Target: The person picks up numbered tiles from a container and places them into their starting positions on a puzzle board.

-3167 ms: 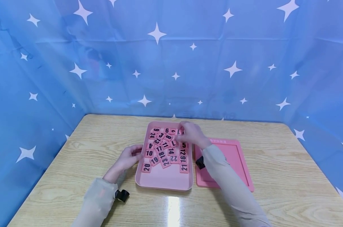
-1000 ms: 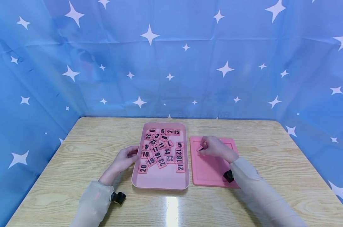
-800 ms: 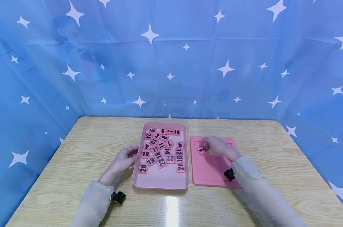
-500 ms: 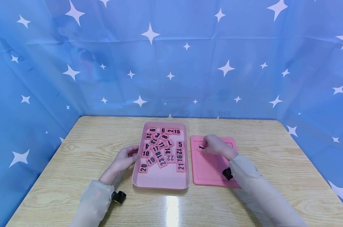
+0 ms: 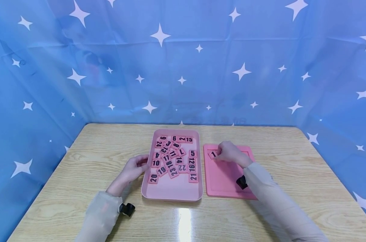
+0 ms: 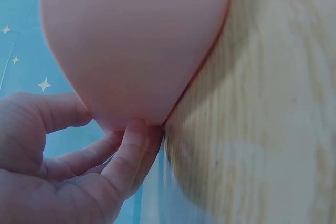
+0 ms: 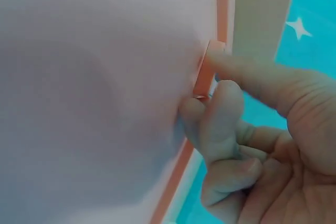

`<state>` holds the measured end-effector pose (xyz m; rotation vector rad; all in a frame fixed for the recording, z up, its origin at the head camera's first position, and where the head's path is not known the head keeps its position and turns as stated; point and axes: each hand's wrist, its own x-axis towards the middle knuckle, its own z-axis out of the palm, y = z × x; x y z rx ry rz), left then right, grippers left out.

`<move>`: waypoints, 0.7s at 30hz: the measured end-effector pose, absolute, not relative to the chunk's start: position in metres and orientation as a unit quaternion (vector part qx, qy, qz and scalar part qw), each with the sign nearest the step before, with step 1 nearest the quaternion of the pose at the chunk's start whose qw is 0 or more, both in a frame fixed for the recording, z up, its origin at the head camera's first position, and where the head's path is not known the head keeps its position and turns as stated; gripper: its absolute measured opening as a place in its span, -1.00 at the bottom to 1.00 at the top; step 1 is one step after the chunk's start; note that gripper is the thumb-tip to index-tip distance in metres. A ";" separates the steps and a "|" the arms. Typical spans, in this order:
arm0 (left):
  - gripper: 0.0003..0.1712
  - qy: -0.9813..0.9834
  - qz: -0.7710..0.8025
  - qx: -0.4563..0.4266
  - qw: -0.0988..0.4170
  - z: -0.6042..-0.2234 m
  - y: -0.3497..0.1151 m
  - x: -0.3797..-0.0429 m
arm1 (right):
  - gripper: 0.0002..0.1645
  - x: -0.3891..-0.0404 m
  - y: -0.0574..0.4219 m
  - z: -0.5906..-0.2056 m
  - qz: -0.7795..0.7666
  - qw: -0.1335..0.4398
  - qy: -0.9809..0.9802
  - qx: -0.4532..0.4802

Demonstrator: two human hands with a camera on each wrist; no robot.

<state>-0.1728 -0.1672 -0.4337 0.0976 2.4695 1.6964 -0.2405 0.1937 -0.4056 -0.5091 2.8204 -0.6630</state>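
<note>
A pink number tile marked 1 (image 5: 213,154) lies flat near the upper left corner of the pink frame board (image 5: 225,197). My right hand (image 5: 231,153) is over that board, its fingertips at the tile's right edge. In the right wrist view the index fingertip (image 7: 212,59) is straight against the tile, and other fingers fold inward below it. My left hand (image 5: 136,166) rests at the left side of the light pink tray (image 5: 172,192). Seen from the left wrist, its fingertips (image 6: 137,125) touch the tray's outer wall without wrapping round it.
Several number tiles lie loose in the tray, among them a 20 (image 5: 153,178), a 21 (image 5: 193,177) and a 15 (image 5: 189,139). Tray and board stand close side by side on the wooden table (image 5: 294,161). A blue star-patterned curtain (image 5: 183,60) rises behind.
My right hand has moved right from the tray to the board with the 1 tile. The tile has gone down flat and shifted toward the board's upper left corner. My left hand stays at the tray.
</note>
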 end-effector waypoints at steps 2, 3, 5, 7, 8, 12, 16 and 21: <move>-0.52 0.821 0.566 0.031 0.071 -0.434 -0.168 -0.173 | -0.75 -0.241 0.194 -0.405 -0.217 0.097 0.956 -0.173; -0.53 0.821 0.566 0.032 0.071 -0.434 -0.168 -0.173 | -0.74 -0.242 0.193 -0.405 -0.214 0.100 0.957 -0.171; -0.52 0.820 0.566 0.031 0.072 -0.434 -0.168 -0.174 | -0.66 -0.242 0.192 -0.405 -0.211 0.107 0.958 -0.162; -0.52 0.819 0.568 0.030 0.072 -0.434 -0.168 -0.174 | -0.58 -0.242 0.190 -0.405 -0.211 0.115 0.959 -0.148; -0.52 0.819 0.569 0.030 0.073 -0.434 -0.168 -0.174 | -0.56 -0.242 0.189 -0.405 -0.211 0.117 0.960 -0.141; -0.53 0.818 0.570 0.030 0.073 -0.434 -0.167 -0.174 | -0.61 -0.241 0.187 -0.404 -0.217 0.120 0.960 -0.129; -0.53 0.817 0.571 0.030 0.074 -0.433 -0.167 -0.174 | -0.68 -0.243 0.188 -0.400 -0.223 0.120 0.958 -0.133; -0.53 0.819 0.568 0.031 0.076 -0.432 -0.169 -0.172 | -0.82 -0.251 0.179 -0.385 -0.259 0.074 0.955 -0.127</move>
